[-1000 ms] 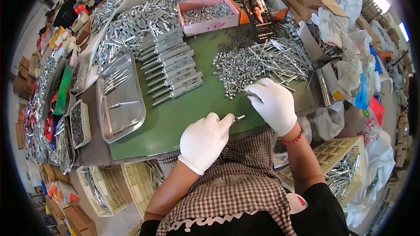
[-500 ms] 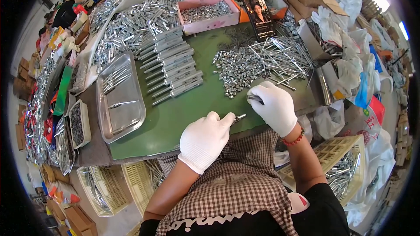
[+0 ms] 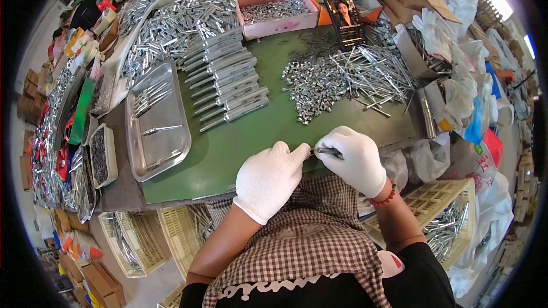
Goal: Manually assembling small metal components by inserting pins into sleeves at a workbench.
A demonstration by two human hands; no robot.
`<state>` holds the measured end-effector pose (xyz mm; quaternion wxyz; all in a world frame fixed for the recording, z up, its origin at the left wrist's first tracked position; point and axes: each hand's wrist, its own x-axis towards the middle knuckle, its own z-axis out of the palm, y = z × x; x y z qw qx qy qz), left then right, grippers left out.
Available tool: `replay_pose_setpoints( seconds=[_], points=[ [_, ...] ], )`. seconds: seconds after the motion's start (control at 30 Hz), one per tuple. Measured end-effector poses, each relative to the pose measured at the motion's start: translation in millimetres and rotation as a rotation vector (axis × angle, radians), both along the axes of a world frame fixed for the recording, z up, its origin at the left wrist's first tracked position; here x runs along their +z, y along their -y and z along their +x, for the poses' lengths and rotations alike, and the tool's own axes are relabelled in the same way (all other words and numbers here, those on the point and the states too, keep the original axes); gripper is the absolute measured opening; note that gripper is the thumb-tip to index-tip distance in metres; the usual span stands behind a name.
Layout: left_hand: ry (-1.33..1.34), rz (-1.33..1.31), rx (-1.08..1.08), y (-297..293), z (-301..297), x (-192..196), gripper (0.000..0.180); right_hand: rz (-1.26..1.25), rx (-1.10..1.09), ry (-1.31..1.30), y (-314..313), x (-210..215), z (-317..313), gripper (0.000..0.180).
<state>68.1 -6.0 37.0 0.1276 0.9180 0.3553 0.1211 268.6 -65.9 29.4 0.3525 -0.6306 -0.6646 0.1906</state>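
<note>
White knit gloves cover both hands, which meet above the near edge of the green work surface (image 3: 217, 174). In my left hand (image 3: 269, 178) the fingers are closed round a slim metal part, mostly hidden; only its tip shows beside the thumb. My right hand (image 3: 355, 161) pinches a short dark grey metal piece (image 3: 329, 151), its end right at that tip. Whether the two parts touch or fit together I cannot tell. Beyond the hands lie a heap of small silver nuts or sleeves (image 3: 311, 94) and a pile of thin metal rods (image 3: 379, 77).
Assembled metal parts (image 3: 237, 94) lie in a row at centre left. Further left is a steel tray (image 3: 165, 159) with several slim pieces. A pink box (image 3: 279, 27) of small parts and an upright phone (image 3: 344, 20) stand behind. Yellow crates (image 3: 145, 251) sit below the table.
My right hand has come down and left, bringing its dark grey piece to the tip of the part in my left hand. My left hand has barely moved.
</note>
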Motion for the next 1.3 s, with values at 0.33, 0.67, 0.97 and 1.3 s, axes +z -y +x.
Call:
replay_pose_setpoints(
  seconds=[0.33, 0.67, 0.97, 1.3],
  points=[
    [-0.035, -0.023, -0.003, 1.0, 0.5, 3.4, 0.021, -0.028, -0.002, 0.086, -0.8, 2.5, -6.2, 0.007],
    [0.048, 0.055, -0.035, 0.3, -2.5, -5.9, 0.027, -0.036, 0.008, 0.026, -1.2, -2.3, -5.3, 0.007],
    [-0.051, 0.022, -0.030, 2.4, -1.8, -1.0, 0.030, -0.011, 0.081, 0.218, -2.8, 4.5, -3.6, 0.011],
    [-0.110, 0.039, -0.068, -1.3, -1.9, 1.5, 0.034, -0.019, -0.086, 0.092, -5.3, 5.7, -5.0, 0.019]
  ],
)
